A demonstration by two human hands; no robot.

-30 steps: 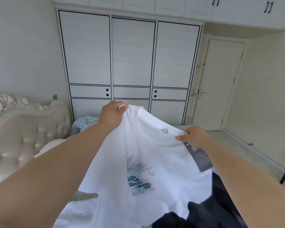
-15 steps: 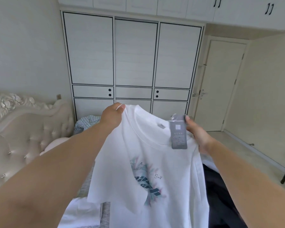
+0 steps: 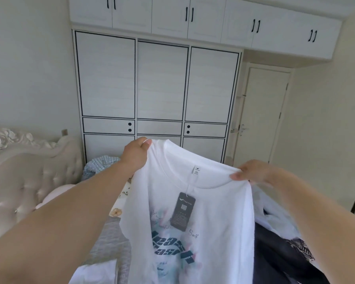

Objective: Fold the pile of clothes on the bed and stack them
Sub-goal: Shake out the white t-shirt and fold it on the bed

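A white T-shirt (image 3: 213, 218) with a blue printed graphic hangs in front of me, held up by both shoulders. My left hand (image 3: 136, 154) pinches the left shoulder seam. At the right shoulder, my right hand (image 3: 252, 171) grips the fabric. A dark hang tag (image 3: 182, 211) dangles from the collar over the chest. Dark clothes (image 3: 279, 249) lie on the bed at the lower right, and a white garment (image 3: 96, 271) lies at the lower left.
A tufted cream headboard (image 3: 29, 177) stands at the left, with a pink pillow (image 3: 53, 195) and a blue checked cloth (image 3: 103, 162) near it. A white wardrobe (image 3: 158, 89) fills the far wall; a closed door (image 3: 262, 115) is to its right.
The shirt was raised and spread wider between my hands. My right hand slid out from the collar to the right shoulder, and the hang tag dropped onto the chest.
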